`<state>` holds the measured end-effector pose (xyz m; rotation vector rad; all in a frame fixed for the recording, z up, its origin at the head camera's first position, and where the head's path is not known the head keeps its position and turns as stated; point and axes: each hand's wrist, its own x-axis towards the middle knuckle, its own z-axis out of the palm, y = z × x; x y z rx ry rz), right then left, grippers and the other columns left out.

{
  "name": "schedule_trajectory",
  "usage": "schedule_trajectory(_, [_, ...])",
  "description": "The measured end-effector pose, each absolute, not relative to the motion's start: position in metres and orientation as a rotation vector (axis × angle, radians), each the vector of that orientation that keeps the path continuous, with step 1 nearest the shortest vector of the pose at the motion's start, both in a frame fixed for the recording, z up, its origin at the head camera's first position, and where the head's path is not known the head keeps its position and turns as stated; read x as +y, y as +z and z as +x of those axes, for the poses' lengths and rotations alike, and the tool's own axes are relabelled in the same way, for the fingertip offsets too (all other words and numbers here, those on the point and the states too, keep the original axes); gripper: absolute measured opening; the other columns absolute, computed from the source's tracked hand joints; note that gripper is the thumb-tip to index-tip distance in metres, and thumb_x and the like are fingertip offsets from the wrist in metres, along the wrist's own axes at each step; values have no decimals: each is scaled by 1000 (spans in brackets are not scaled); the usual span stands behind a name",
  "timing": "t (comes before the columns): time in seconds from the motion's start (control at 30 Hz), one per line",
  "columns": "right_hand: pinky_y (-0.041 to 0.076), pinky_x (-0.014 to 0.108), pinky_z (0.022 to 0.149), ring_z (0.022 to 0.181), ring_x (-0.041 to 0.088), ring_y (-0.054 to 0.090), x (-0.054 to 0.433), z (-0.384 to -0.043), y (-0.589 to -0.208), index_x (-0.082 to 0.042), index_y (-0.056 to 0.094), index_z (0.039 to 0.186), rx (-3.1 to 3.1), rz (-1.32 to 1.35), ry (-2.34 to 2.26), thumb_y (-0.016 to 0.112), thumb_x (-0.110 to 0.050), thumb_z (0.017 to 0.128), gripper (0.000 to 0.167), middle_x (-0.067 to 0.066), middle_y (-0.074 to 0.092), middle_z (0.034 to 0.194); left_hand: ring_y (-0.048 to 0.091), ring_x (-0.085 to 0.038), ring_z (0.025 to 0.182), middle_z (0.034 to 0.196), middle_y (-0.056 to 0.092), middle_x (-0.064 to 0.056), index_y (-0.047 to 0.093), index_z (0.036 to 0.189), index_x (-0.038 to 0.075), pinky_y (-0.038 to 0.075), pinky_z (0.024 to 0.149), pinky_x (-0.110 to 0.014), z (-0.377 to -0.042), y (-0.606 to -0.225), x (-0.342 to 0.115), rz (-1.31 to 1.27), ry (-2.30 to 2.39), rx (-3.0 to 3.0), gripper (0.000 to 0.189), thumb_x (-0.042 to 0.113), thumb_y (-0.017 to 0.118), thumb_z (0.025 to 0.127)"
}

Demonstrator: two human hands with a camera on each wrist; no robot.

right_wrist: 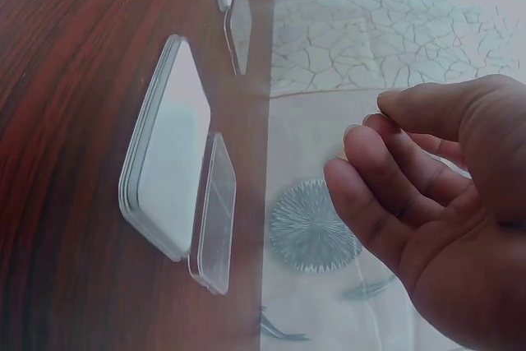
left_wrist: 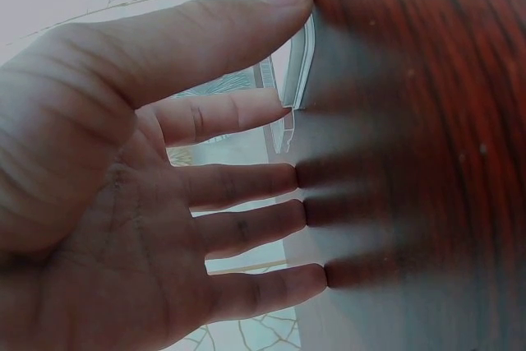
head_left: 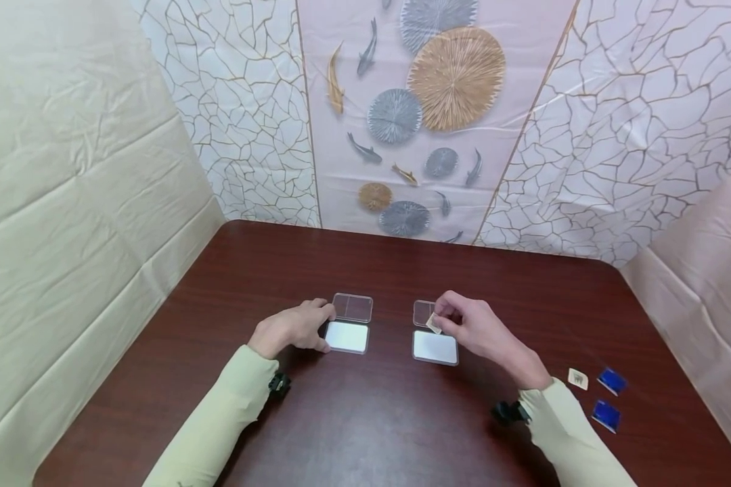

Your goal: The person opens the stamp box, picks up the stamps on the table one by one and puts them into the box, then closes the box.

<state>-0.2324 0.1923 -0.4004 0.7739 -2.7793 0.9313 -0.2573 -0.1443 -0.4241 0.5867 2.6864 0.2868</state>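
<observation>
While right hand (head_left: 476, 327) pinches card (head_left: 434, 324), left hand (head_left: 297, 326) beside case (head_left: 348, 337)

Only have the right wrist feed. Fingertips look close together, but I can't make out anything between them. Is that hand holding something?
Observer: Yes. The head view shows the right hand pinching a small pale square piece.
Operator: Anything lying farther right on the table?
Observer: Head view: a second pale piece lies there beside two blue packets.
Operator: What does the left wrist camera add?
Observer: The left hand from the palm side, thumb and all four fingers extended.
</observation>
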Motion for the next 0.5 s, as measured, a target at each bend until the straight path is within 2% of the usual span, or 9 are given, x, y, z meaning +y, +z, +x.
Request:
schedule_trajectory(0.33, [48, 22, 63, 70, 7, 58, 177, -239, -403, -12, 71, 105, -2847, 750, 987, 69, -17, 91, 15, -5, 70, 83, 50, -25, 110, 131, 51, -10, 55, 117, 13, 45, 93, -40, -257, -424, -144, 627, 285, 2704, 48, 29, 81, 80])
schedule_trajectory(0.5, [48, 23, 62, 69, 6, 58, 170, -242, -405, -15, 71, 104, -2874, 751, 1027, 68, -18, 92, 13, -5, 70, 85, 50, -25, 110, 131, 51, -10, 55, 117, 13, 45, 93, -40, -257, -423, -143, 626, 286, 2703, 48, 29, 81, 80])
